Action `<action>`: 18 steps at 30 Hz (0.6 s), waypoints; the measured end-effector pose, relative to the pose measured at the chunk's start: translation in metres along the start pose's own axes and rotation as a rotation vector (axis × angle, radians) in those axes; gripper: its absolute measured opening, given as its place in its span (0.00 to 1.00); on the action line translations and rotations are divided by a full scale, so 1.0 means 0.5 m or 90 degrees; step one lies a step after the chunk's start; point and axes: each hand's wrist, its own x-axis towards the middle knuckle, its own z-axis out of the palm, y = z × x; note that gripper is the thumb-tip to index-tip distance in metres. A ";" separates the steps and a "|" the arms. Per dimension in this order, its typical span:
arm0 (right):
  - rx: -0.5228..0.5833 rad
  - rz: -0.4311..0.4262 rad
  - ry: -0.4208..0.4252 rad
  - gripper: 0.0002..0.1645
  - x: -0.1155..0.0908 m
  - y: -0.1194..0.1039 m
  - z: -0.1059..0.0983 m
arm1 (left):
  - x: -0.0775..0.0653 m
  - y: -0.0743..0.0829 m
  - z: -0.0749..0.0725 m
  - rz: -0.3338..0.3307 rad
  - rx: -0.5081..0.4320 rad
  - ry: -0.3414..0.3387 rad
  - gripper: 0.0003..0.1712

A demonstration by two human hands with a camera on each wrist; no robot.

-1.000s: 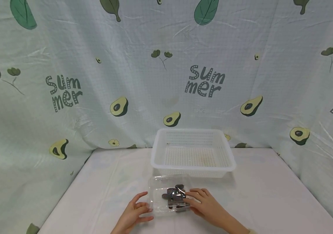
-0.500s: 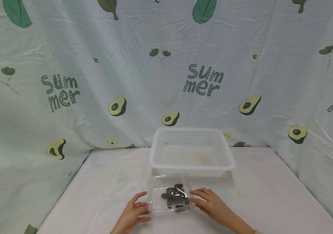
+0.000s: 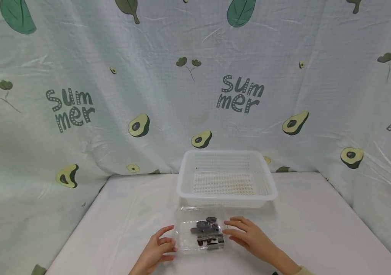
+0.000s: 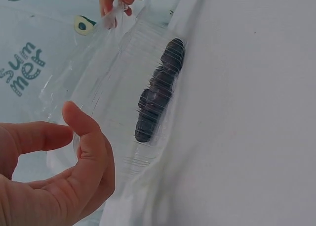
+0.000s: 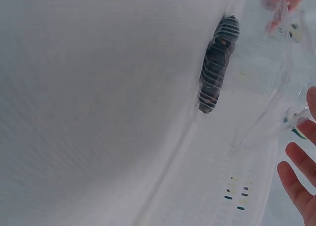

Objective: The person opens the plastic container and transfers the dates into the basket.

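Observation:
A clear plastic container (image 3: 185, 230) sits on the table in front of the white basket, also seen side-on in both wrist views. Several dark, rounded, elongated pieces (image 3: 206, 230) lie inside it, bunched toward its right side; their kind is unclear. My left hand (image 3: 155, 250) is at the container's left side, thumb and bent forefinger pinching its rim in the left wrist view. At the right edge is my right hand (image 3: 250, 238), whose fingertips and thumb (image 5: 312, 100) meet the clear plastic rim. Whether the lid is fully down cannot be made out.
Behind the container stands a white perforated plastic basket (image 3: 226, 198), close to its far edge. A pale cloth covers the table (image 3: 130, 214). Printed sheeting (image 3: 168, 95) hangs behind and along both sides.
My right hand has drawn a little to the right, from over the container's right part to its edge. My left hand stays at the left side. The head view has shifted slightly.

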 end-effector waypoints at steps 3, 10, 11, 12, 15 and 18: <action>0.014 0.005 0.017 0.16 0.004 0.003 -0.001 | -0.002 0.002 0.000 -0.003 0.001 -0.001 0.36; 0.120 0.034 0.082 0.20 0.038 0.013 -0.004 | -0.008 0.006 -0.005 -0.018 -0.006 -0.015 0.36; 0.136 0.040 0.092 0.21 0.044 0.015 -0.004 | -0.008 0.006 -0.006 -0.019 -0.005 -0.017 0.36; 0.149 0.048 0.100 0.22 0.049 0.018 -0.004 | -0.008 0.007 -0.006 -0.021 -0.002 -0.019 0.36; 0.179 0.065 0.125 0.23 0.063 0.028 0.000 | -0.007 0.010 -0.006 -0.026 0.006 -0.026 0.37; 0.188 0.098 0.142 0.23 0.071 0.037 0.005 | -0.004 0.014 -0.007 -0.027 0.018 -0.037 0.38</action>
